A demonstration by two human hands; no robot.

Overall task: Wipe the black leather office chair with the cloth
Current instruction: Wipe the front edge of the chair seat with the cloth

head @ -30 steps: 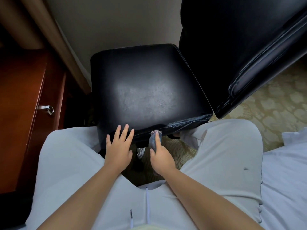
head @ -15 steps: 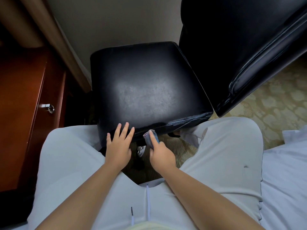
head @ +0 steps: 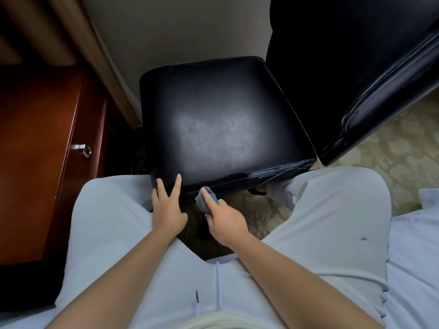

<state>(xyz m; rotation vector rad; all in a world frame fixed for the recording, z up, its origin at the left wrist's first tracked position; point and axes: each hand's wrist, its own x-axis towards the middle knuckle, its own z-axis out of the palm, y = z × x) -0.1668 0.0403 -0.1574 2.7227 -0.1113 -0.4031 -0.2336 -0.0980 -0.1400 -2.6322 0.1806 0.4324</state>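
The right hand [head: 225, 218], pinching the grey cloth [head: 206, 198], has slid left along the office chair [head: 213, 129] seat's front edge, apparently still wiping. The left hand [head: 167, 207] stays flat, fingers spread, bracing that edge.

Looks like a hotel room or a bedroom. White bed sheet [head: 418, 245] on the right, soft patterned carpet [head: 403, 143] on the floor, a dark red wooden cabinet [head: 35, 143] with a shiny metal handle [head: 84, 149], and a black leather chair [head: 221, 119] by a plain wall [head: 180, 27].
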